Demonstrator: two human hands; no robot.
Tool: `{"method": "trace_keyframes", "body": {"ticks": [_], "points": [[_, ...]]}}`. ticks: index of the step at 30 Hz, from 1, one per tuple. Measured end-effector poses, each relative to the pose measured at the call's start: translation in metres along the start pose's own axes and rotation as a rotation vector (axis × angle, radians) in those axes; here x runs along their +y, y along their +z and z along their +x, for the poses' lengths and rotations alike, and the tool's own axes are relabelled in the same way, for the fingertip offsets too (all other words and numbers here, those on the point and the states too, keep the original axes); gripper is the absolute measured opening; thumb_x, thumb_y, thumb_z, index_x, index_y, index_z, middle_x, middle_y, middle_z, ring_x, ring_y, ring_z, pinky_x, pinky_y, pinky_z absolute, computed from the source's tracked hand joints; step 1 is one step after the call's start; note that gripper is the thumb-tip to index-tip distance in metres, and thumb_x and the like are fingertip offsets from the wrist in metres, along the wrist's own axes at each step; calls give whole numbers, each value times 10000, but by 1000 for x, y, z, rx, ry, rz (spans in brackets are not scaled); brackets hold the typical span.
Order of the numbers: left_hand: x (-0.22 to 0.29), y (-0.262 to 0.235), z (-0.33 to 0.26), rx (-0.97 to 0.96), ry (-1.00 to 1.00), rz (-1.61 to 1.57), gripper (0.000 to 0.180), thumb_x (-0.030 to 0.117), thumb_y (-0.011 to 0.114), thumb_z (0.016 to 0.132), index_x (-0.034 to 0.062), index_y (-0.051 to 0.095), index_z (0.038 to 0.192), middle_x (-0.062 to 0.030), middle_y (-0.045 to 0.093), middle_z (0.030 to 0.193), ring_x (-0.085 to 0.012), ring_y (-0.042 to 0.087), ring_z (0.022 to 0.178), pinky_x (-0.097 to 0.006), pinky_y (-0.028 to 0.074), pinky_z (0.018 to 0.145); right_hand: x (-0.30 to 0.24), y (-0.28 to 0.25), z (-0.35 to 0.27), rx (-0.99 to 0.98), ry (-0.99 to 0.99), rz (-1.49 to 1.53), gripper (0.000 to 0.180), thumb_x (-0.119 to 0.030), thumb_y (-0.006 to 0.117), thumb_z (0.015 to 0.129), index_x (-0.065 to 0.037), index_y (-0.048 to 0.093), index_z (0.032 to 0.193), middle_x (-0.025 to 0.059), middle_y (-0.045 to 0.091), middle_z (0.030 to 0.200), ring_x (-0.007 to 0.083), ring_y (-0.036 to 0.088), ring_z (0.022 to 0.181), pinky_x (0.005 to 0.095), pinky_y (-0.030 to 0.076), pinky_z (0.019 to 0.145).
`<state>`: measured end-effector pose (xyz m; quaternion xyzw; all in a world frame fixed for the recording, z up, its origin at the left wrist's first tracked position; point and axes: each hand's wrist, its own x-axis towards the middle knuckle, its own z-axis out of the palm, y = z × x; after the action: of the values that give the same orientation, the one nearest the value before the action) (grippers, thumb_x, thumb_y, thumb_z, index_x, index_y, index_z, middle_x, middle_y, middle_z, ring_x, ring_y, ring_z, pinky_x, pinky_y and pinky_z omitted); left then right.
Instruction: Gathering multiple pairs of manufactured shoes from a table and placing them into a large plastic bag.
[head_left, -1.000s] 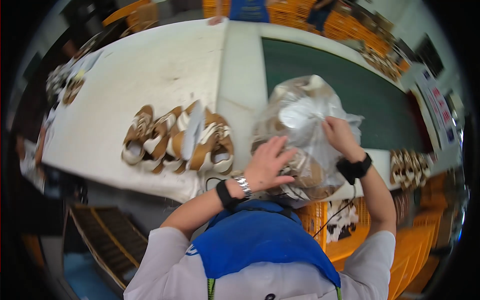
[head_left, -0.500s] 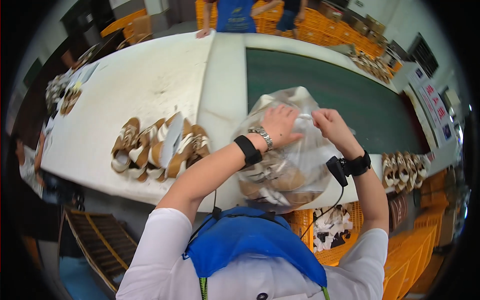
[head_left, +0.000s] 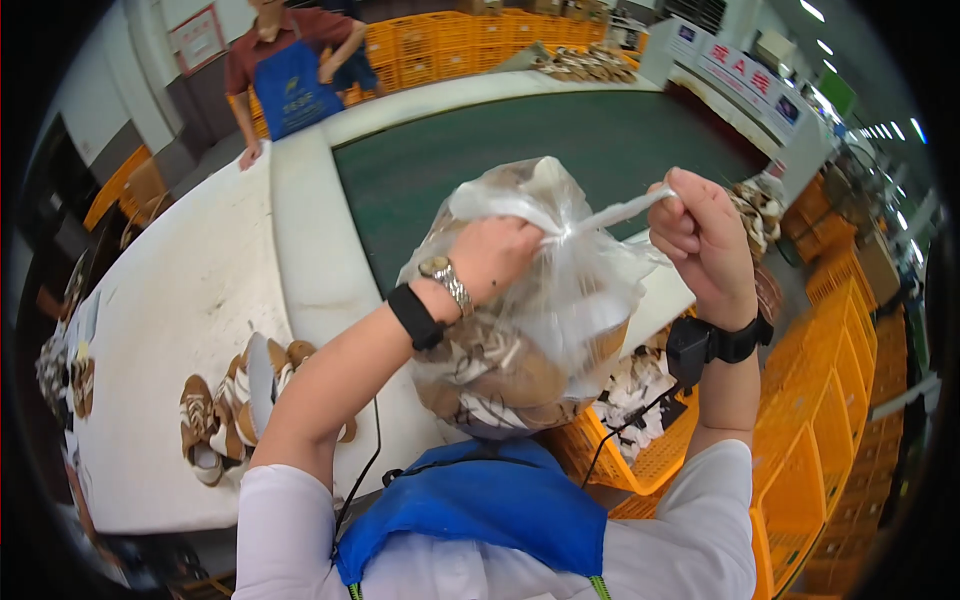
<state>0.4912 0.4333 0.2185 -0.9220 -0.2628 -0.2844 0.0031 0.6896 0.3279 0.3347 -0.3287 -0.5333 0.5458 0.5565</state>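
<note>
Since the earlier frames, both hands have lifted the clear plastic bag [head_left: 520, 310] of brown sandals off the white table [head_left: 190, 300] to chest height. Left hand [head_left: 495, 255] grips the gathered neck; right hand [head_left: 700, 235] is fisted on the twisted tail, pulled taut. Judged step: tying off. Next move calls for looping the tail without slackening

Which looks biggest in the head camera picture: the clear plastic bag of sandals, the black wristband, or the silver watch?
1. Clear plastic bag of sandals, biggest by far.
2. Black wristband on the left wrist.
3. Silver watch, only slightly smaller; these two look nearly alike.
</note>
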Motion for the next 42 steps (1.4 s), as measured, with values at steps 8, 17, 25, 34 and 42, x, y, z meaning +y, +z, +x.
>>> {"method": "trace_keyframes", "body": {"ticks": [8,17,25,34,42], "points": [[-9,29,24,-76,-138,-266,174,206,513,838,49,586,825,-106,609,719,-261,596,688,-387,456,616,87,-123,-5,59,-88,-1133,253,-201,526,869,-11,555,1034,99,588,941,186,562,821,282,463,715],[46,-87,-44,-648,194,-745,249,212,691,736,90,633,945,-39,577,723,-186,557,666,-307,459,745,160,-164,1,185,258,-1592,266,-157,512,788,-116,561,1046,161,624,947,335,586,874,420,458,776],[10,-124,-101,-236,257,156,142,75,606,674,69,579,813,-37,468,571,-242,501,580,-358,431,723,88,-305,-38,910,130,-1385,257,-106,482,780,-37,642,968,177,634,948,284,609,898,346,459,801],[-86,-149,-11,294,213,578,137,7,542,669,100,561,769,-52,473,661,-245,529,707,-333,407,754,67,-189,-143,638,-23,-1144,213,-82,480,850,50,610,954,64,623,805,122,556,730,260,443,659],[-29,-144,-20,301,200,92,210,-127,505,523,39,510,651,-98,486,736,-280,512,742,-348,418,634,58,-34,-188,38,287,-863,236,29,473,797,-21,614,980,97,480,554,140,486,468,255,391,471]]}}
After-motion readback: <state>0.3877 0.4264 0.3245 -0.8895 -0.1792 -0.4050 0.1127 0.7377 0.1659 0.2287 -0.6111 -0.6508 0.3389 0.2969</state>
